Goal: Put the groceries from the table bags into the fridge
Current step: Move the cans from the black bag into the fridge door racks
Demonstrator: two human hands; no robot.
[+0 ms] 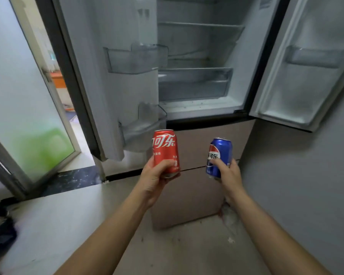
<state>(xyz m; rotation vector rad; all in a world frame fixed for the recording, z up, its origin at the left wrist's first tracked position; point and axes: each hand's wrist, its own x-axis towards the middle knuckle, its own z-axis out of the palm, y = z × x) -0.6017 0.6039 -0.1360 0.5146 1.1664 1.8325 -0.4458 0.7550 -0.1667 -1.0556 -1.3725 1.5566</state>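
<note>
I stand in front of the fridge [199,108] with both upper doors swung open. My left hand [154,178] grips a red cola can [165,148] upright, just below the left door's lowest bin [141,130]. My right hand [227,175] holds a blue cola can [219,153] upright, in front of the fridge's lower drawer fronts. The glass shelves [201,26] and the clear crisper drawer [195,82] inside look empty. No bags or table are in view.
The left fridge door [107,76] carries two clear bins; the right door [310,72] carries one. A frosted glass room door [22,92] stands open at the left. A grey wall [306,185] runs along the right. A dark object [0,229] lies on the floor at lower left.
</note>
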